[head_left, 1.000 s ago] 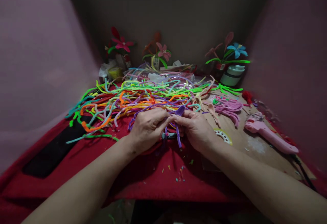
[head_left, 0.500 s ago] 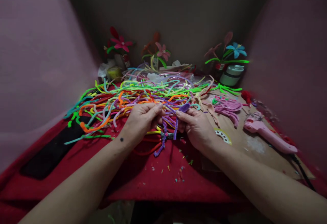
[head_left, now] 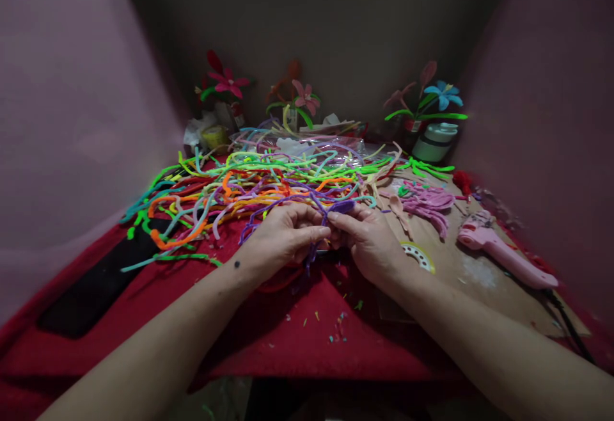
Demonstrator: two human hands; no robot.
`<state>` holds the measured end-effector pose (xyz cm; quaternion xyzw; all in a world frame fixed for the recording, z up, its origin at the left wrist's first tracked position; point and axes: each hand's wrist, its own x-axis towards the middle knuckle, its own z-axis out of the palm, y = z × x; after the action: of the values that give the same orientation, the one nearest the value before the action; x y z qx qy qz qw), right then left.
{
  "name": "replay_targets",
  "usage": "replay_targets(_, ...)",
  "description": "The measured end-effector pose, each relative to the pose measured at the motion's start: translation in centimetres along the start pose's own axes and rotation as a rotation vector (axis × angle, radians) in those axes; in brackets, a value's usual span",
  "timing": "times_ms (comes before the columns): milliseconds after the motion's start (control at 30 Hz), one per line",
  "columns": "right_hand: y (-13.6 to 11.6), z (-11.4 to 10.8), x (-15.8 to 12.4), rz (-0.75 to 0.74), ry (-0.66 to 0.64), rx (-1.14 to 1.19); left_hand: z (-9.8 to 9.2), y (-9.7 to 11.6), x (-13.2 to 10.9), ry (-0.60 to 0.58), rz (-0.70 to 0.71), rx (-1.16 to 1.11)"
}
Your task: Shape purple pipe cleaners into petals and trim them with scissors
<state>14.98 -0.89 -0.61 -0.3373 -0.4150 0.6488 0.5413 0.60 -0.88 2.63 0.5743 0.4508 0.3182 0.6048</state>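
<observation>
Purple pipe cleaners [head_left: 320,206] are pinched between my two hands above the red cloth. My left hand [head_left: 290,238] is closed, thumb and fingers pressed on the purple strands near their crossing. On the other side, my right hand [head_left: 367,235] is closed on a purple piece, and a flat, petal-like purple shape [head_left: 342,206] sticks out above its fingers. The two hands nearly touch. Behind them spreads a heap of pipe cleaners [head_left: 259,181] in many colours. The fingertips partly hide the strands they hold.
A black phone-like slab [head_left: 91,286] lies at left. To the right, cardboard [head_left: 451,293] carries a pink glue gun [head_left: 508,248], pink pipe cleaners [head_left: 429,206] and a tape roll [head_left: 418,256]. Pipe-cleaner flowers [head_left: 444,96] and a pale green jar [head_left: 435,141] stand behind. Scraps [head_left: 338,331] dot the red cloth [head_left: 307,357].
My left hand has moved right and slightly down, closer to my right hand. Its thumb now presses near the purple strands, and a long purple strand arches behind it. My right hand has barely moved.
</observation>
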Motion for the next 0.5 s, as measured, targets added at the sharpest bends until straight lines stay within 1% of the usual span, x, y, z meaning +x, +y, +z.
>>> replay_targets(133, 0.20, -0.07, 0.06, 0.001, 0.004, -0.004, 0.20, 0.09, -0.11, -0.014, -0.022, -0.020)
replay_targets(300, -0.03, -0.04, 0.02, -0.011, 0.041, -0.011, 0.02, -0.04, -0.15, -0.012, -0.024, 0.065)
replay_targets(367, -0.21, 0.02, -0.03, -0.009, 0.050, -0.061, -0.08, -0.17, -0.06, -0.007, -0.001, 0.130)
replay_targets(500, -0.38, -0.06, -0.07, -0.013, 0.029, -0.150, -0.28, -0.28, 0.24, -0.019, 0.106, 0.222)
